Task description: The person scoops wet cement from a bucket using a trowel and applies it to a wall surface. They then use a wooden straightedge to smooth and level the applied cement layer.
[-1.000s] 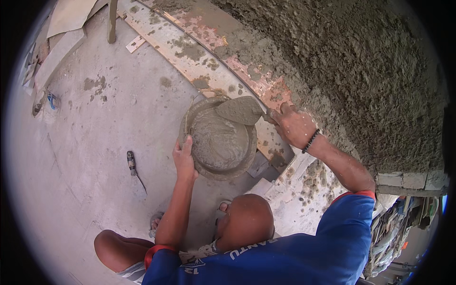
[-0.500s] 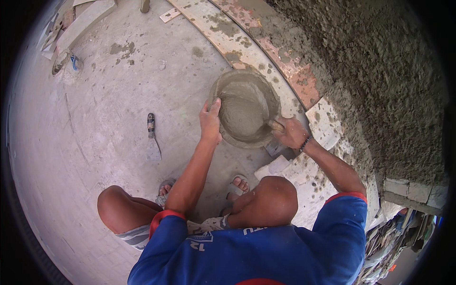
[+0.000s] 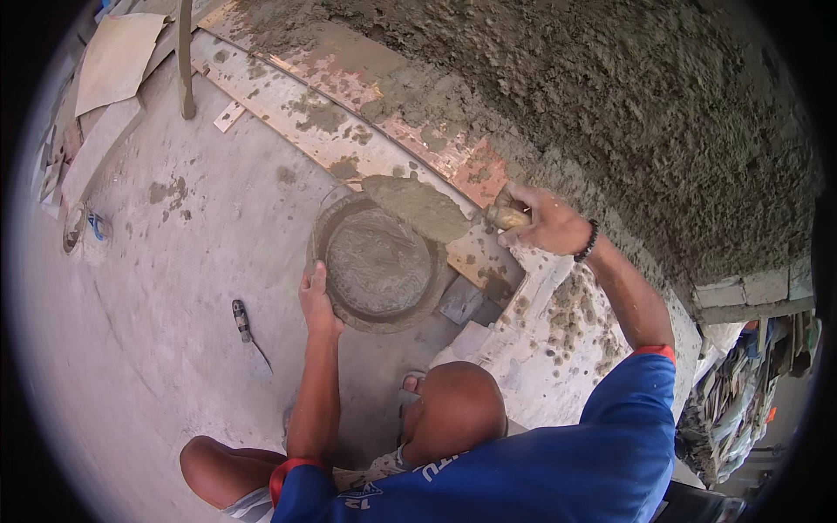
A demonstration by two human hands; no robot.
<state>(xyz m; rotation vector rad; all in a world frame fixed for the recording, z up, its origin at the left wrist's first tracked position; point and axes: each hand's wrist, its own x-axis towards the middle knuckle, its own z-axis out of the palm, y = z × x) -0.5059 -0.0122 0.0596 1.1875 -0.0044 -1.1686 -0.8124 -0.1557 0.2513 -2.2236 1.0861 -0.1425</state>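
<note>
My left hand (image 3: 317, 298) grips the near left rim of a round, mortar-caked basin (image 3: 384, 323), thumb over the edge. Wet grey mortar (image 3: 379, 261) fills its inside. In my right hand (image 3: 551, 220), fingers wrap round the wooden handle of a trowel (image 3: 507, 217). Its blade points left over the basin's far right rim, hidden beneath a heap of mortar (image 3: 423, 205). A dark bead bracelet (image 3: 590, 241) circles my right wrist.
A scraper with a dark handle (image 3: 241, 321) lies on the floor at left. Mortar-spattered boards (image 3: 296, 118) run along the foot of a rough mortar-covered wall (image 3: 628, 105). Pale blocks (image 3: 767, 286) show at the right. An upright stick (image 3: 185, 70) stands at far left.
My right hand has lifted the trowel out of the basin, up and right, with mortar on the blade. The head view has shifted; my left hand still grips the rim.
</note>
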